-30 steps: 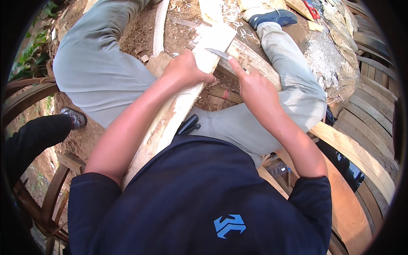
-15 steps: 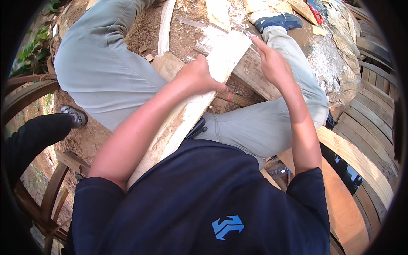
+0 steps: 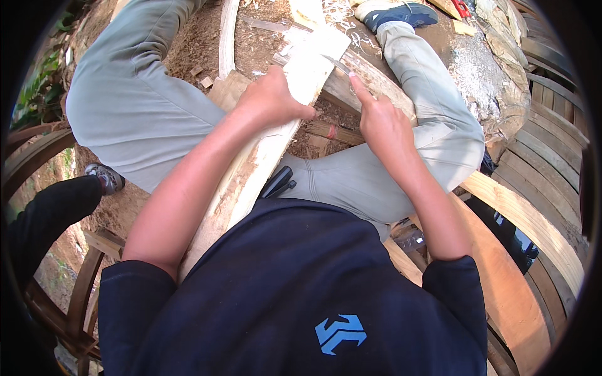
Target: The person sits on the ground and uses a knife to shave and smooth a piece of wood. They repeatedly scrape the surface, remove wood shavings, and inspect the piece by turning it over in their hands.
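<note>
A long pale wooden plank [image 3: 276,138] runs from my lap up toward the ground between my knees. My left hand [image 3: 271,100] grips it around the middle. My right hand [image 3: 382,122] holds a knife [image 3: 338,66], its thin blade lying against the plank's right edge near the far end. The plank's far end [image 3: 323,41] rests on a rough log [image 3: 370,81] lying on the ground. My grey trouser legs spread to either side, and a blue shoe [image 3: 395,11] shows at the top.
Wood shavings [image 3: 342,9] and offcuts [image 3: 227,37] litter the dirt ahead. Curved wooden slats [image 3: 539,163] are stacked on my right, more curved frames [image 3: 37,156] on my left. Another person's dark leg and shoe [image 3: 103,178] sits at left. A black object [image 3: 279,182] lies in my lap.
My right hand swept out to the right past the plank's end, then came back toward the plank's edge. My left hand kept its grip on the plank.
</note>
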The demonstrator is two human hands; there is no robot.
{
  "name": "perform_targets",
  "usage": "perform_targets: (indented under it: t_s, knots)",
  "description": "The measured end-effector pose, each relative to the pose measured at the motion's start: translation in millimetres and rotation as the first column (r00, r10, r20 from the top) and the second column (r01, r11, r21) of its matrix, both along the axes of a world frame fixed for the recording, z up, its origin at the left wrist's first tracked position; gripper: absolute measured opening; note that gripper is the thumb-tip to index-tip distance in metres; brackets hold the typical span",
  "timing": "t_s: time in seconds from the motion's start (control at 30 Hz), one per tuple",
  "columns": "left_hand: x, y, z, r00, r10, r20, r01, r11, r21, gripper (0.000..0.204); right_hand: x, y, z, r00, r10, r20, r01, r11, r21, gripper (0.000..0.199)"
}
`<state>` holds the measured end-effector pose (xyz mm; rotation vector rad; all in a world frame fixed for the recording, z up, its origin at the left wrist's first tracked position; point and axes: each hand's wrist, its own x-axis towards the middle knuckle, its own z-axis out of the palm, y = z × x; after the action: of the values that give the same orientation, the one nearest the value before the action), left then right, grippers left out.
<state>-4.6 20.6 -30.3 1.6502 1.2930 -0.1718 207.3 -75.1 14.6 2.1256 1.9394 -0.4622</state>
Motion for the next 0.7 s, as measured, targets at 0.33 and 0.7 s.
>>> perform_targets:
  t_s: [0.33,0.7]
  knots:
    - [4,-16,7,0.991,-0.061,0.123,0.071,0.994,-0.083,0.101,65,105,-28,0.967,-0.238,-0.086,0.246,0.965,0.096,0.045]
    - [3,-10,-4,0.983,0.053,0.177,-0.032,0.992,-0.121,0.091,30,-13,17,0.833,-0.095,-0.545,0.178,0.979,0.101,0.043]
